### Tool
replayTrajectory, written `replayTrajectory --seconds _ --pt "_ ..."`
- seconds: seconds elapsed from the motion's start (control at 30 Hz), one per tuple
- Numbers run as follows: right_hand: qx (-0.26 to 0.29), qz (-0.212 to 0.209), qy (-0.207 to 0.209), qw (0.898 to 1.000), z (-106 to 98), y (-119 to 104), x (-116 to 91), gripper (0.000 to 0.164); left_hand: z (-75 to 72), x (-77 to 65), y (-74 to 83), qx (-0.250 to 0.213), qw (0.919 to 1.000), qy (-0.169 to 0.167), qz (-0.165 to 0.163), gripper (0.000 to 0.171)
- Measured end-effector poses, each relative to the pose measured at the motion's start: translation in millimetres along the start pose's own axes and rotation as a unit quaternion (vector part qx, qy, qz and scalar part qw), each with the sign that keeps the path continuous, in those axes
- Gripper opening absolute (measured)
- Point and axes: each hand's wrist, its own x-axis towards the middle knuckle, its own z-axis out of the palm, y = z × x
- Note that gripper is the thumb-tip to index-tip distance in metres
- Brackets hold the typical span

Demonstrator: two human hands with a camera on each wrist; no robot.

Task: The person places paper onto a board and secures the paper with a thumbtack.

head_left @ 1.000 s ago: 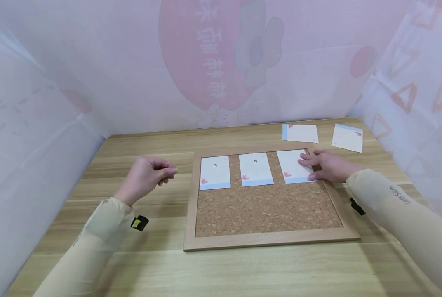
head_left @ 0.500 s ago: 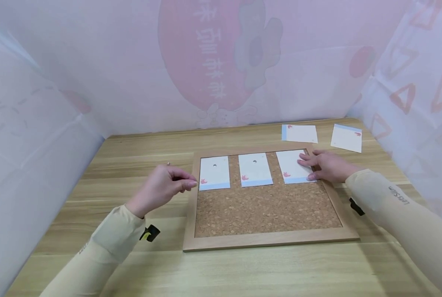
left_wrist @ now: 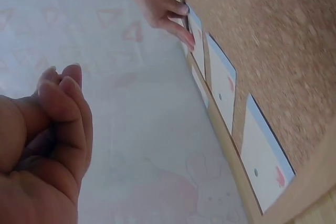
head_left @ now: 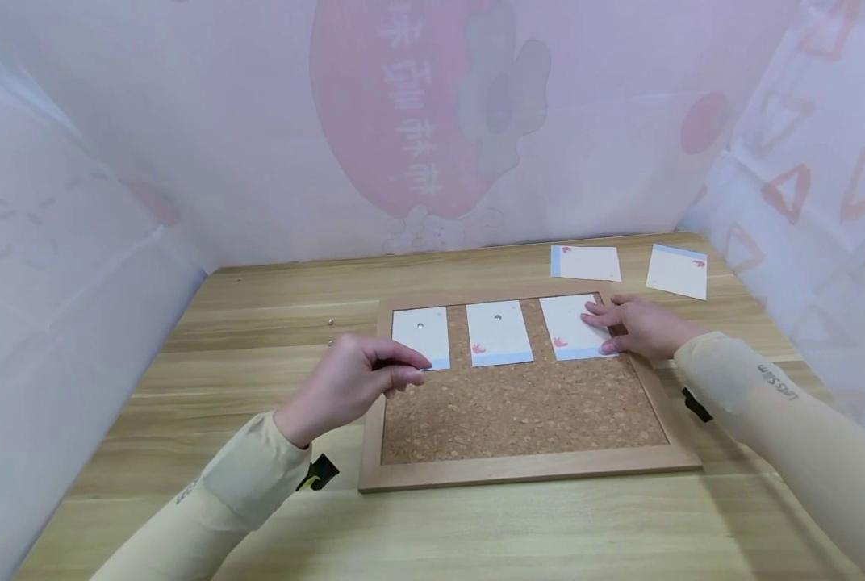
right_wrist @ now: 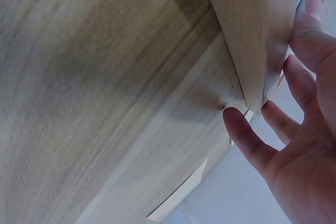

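A wood-framed corkboard (head_left: pixel 520 415) bears three white cards with blue bottom strips. Silver thumbtacks show on the left card (head_left: pixel 409 331) and the middle card (head_left: pixel 494 335). My right hand (head_left: pixel 646 327) rests its fingers and thumb, spread, on the right card (head_left: pixel 563 319) and the board's right edge. Over the board's left side, my left hand (head_left: pixel 348 383) has thumb and fingertips pinched together, overlapping the left card's lower part. What looks like a thumbtack is almost wholly hidden in that pinch. The left wrist view shows these fingers (left_wrist: pixel 68 98) bunched tip to tip.
Two loose cards lie on the wooden table behind the board: one card (head_left: pixel 588 262) sideways, the other card (head_left: pixel 679 270) farther right. Small silver tacks (head_left: pixel 331 322) sit left of the board. Pale printed cloth walls (head_left: pixel 258 161) enclose the table.
My left hand has moved right and slightly toward me, from the bare table to over the board's left part, uncovering small tacks behind it. The right hand has stayed on the right card.
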Motion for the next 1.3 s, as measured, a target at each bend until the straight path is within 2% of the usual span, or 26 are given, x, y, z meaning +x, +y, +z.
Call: replayTrajectory --seconds 0.2,0.3,0.47,0.6,1.03,1.3 --pt "0.005 0.001 0.002 1.0 0.8 0.9 0.7 0.064 9.2 -1.9 11.8 -0.027 0.9983 -0.019 0.047 0.014" --pt "0.006 0.0 0.001 1.0 0.5 0.9 0.4 0.064 13.3 -3.9 21.4 -0.045 0.9968 -0.032 0.058 0.015" --pt "0.005 -0.001 0.0 1.0 -1.6 -0.4 -0.7 0.063 20.3 -7.0 38.3 -0.08 0.9945 -0.049 0.047 0.017" --pt "0.007 0.0 0.001 1.0 -2.6 -0.4 -0.9 0.063 25.2 -9.5 47.1 -0.071 0.9953 -0.046 0.047 0.017" --pt "0.007 -0.001 0.001 1.0 -3.3 -0.4 -2.7 0.063 31.6 -9.3 52.3 -0.067 0.9959 -0.041 0.044 0.021" --pt "0.002 0.004 -0.001 1.0 -5.6 -3.2 -8.5 0.063 37.0 -11.9 65.0 -0.074 0.9954 -0.051 0.033 0.021"
